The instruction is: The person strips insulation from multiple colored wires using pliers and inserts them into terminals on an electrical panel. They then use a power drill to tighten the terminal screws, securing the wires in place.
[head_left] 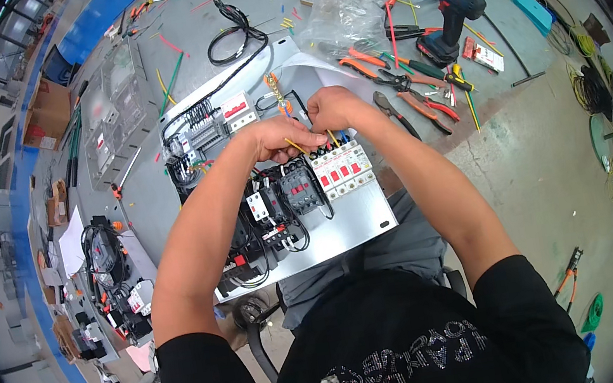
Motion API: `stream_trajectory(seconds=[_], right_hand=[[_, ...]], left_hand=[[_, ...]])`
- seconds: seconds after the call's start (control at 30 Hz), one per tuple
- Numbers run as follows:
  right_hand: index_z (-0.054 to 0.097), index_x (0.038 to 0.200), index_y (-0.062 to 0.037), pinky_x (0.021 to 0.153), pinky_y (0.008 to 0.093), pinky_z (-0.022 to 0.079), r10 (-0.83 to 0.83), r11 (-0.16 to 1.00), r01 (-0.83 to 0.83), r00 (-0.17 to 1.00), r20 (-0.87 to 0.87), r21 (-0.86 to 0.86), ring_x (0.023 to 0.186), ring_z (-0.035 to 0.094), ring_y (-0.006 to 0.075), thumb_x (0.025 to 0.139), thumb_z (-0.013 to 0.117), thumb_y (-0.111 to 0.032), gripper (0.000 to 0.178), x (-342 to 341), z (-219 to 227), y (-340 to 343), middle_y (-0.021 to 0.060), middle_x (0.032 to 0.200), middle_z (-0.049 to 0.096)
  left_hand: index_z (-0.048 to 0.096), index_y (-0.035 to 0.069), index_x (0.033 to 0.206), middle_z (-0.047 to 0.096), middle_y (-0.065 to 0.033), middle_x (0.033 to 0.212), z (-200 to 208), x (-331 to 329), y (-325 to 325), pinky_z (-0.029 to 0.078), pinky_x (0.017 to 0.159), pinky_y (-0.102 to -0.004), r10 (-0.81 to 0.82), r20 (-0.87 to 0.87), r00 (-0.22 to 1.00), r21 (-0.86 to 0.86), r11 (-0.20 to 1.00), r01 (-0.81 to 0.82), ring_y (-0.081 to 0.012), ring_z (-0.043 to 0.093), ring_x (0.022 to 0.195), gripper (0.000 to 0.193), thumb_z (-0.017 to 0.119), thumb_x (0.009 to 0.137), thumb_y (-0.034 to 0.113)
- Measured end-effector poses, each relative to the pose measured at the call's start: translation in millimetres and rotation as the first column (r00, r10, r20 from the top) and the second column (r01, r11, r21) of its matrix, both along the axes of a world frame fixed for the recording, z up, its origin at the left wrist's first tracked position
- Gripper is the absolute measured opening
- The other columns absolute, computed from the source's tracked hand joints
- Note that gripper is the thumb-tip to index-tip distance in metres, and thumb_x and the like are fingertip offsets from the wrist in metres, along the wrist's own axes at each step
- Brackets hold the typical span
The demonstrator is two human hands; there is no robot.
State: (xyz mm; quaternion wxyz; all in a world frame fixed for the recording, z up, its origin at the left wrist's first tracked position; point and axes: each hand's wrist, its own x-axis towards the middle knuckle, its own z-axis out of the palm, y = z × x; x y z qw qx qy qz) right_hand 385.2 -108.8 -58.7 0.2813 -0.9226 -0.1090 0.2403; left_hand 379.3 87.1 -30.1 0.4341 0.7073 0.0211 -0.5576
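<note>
My left hand (282, 138) and my right hand (338, 110) meet above a row of white circuit breakers (343, 171) with red switches. The fingers of both are closed in a pinch, and a thin wire seems to run between their tips; its end is hidden. A yellow wire (295, 146) sticks out beside my left thumb, and another short yellow wire (333, 138) rises from the breakers' top edge. The breakers sit on a metal mounting plate (362, 223), tilted toward my lap. Black contactors (299, 186) with black wiring are left of them.
Right of the plate lie pliers (420, 109), cutters (396, 112) and a cordless drill (449, 7). A clear plastic bag (345, 17) and a coiled black cable (237, 33) are behind it. Transparent covers (117, 100) and a second wired assembly (108, 258) lie to the left.
</note>
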Motion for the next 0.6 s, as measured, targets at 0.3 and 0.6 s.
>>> stream_trajectory(seconds=[0.3, 0.6], right_hand=[[0.076, 0.083, -0.0106, 0.076, 0.036, 0.058, -0.006, 1.0, 0.006, 0.999, -0.033, -0.009, 0.081, 0.072, 0.0224, 0.063, 0.087, -0.024, 0.027, 2.3, 4.7, -0.4, 0.0062, 0.086, 0.077], [0.073, 0.078, -0.0088, 0.071, 0.0346, 0.056, -0.028, 0.998, 0.028, 1.0, -0.011, 0.051, 0.075, 0.069, 0.0205, 0.062, 0.086, -0.022, 0.024, -0.8, 3.1, 0.0, 0.0055, 0.078, 0.074]], left_hand=[[0.071, 0.015, 0.078, 0.049, 0.01, 0.063, -6.4, 0.8, -5.5, 0.023, 0.046, -0.0239, -0.046, 0.109, 0.993, 0.112, 0.993, 0.034, -0.0029, 0.041, 0.052, 0.036, 0.096, 0.078, 0.04], [0.073, 0.012, 0.072, 0.05, 0.008, 0.057, -11.7, -3.5, -8.5, 0.022, 0.043, -0.0254, -0.005, 0.126, 0.992, 0.075, 0.997, -0.005, -0.0046, 0.037, 0.046, 0.037, 0.097, 0.077, 0.039]])
